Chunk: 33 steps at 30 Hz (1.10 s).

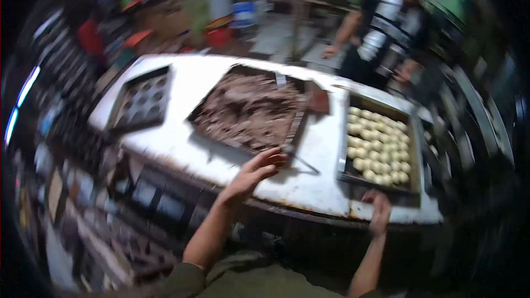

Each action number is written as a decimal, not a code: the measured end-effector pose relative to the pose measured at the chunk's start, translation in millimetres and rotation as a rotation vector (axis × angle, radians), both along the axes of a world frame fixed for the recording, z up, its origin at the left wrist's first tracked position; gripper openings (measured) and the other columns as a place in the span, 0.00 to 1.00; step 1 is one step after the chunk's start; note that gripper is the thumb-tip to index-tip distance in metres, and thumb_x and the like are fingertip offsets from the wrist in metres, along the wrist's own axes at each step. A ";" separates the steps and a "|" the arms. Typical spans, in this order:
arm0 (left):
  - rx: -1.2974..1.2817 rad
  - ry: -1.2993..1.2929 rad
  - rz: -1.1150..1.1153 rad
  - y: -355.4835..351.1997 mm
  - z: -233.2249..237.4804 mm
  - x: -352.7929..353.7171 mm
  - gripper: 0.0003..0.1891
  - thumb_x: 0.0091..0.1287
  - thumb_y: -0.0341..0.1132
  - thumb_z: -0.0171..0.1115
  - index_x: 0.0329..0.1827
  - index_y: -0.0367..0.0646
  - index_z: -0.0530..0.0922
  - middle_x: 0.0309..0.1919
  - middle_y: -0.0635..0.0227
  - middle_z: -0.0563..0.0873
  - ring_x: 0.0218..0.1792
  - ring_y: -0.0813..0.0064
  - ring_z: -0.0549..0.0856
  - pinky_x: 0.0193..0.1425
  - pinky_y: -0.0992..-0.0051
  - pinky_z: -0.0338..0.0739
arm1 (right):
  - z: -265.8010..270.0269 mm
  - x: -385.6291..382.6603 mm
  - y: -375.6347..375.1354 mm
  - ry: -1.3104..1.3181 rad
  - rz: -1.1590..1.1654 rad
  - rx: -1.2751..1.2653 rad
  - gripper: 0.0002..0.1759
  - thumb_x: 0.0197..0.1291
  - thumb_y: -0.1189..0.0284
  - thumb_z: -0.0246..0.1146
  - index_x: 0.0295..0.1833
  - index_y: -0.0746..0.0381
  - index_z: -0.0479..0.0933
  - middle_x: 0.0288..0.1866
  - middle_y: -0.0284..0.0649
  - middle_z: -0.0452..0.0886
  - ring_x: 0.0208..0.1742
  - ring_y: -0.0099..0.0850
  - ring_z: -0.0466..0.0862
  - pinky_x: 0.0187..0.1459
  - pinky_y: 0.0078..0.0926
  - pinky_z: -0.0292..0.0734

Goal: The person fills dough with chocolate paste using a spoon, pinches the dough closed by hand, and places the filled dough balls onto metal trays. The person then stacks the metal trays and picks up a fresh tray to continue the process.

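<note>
Blurred head view of a white tabletop (185, 85) with two bare forearms raised from below. Left forearm slanting up and to the right from a dark olive sleeve (186, 280), elbow bent, wrist nearly straight. Left hand (255, 172) open, fingers extended close together and slightly bent, with tips near the near right corner of a dark rectangular tray (298, 128) full of crumbly brown mixture (251, 107). Just beside these fingertips, a thin dark rod (303, 163) aslant; contact with it impossible to tell. Right forearm steeper, also leaning up to the right. Right hand (379, 208) at the near edge of the tabletop, just below a second tray (415, 149), with fingers bent toward the left; too smeared to tell how wide the grasp, or whether anything in it. Inside the second tray, at the right of the tabletop, many pale dough balls (378, 146) in close rows. Between the two trays, near the far side, a flat reddish-brown piece (319, 100) against the first tray. At the far left, well apart from both hands, a dark mould tray with round wells (144, 101). Beyond the tabletop at right, another person (386, 27) with lowered arms.
</note>
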<state>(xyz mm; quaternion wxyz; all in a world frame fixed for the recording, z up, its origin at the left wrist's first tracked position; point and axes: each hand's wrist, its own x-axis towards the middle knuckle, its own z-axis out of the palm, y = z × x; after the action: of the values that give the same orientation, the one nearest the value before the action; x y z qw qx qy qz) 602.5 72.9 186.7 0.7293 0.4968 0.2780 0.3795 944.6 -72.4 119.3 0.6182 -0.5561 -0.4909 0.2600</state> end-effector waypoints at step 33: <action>-0.110 -0.476 2.142 -79.8 -71.3 -946.9 0.49 0.54 0.70 0.51 0.72 0.51 0.46 0.66 0.40 0.47 0.63 0.47 0.57 0.66 0.51 0.56 | 70.6 -851.9 290.2 -0.049 1.741 -0.187 0.10 0.59 0.78 0.54 0.42 0.67 0.79 0.35 0.46 0.83 0.36 0.32 0.81 0.39 0.26 0.75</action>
<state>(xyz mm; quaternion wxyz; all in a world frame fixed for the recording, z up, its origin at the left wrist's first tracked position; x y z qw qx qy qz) -344.5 -6.9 115.4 0.0782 -0.1209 0.4341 0.8893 92.7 217.7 189.9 0.1412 -0.0378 -0.7308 0.6667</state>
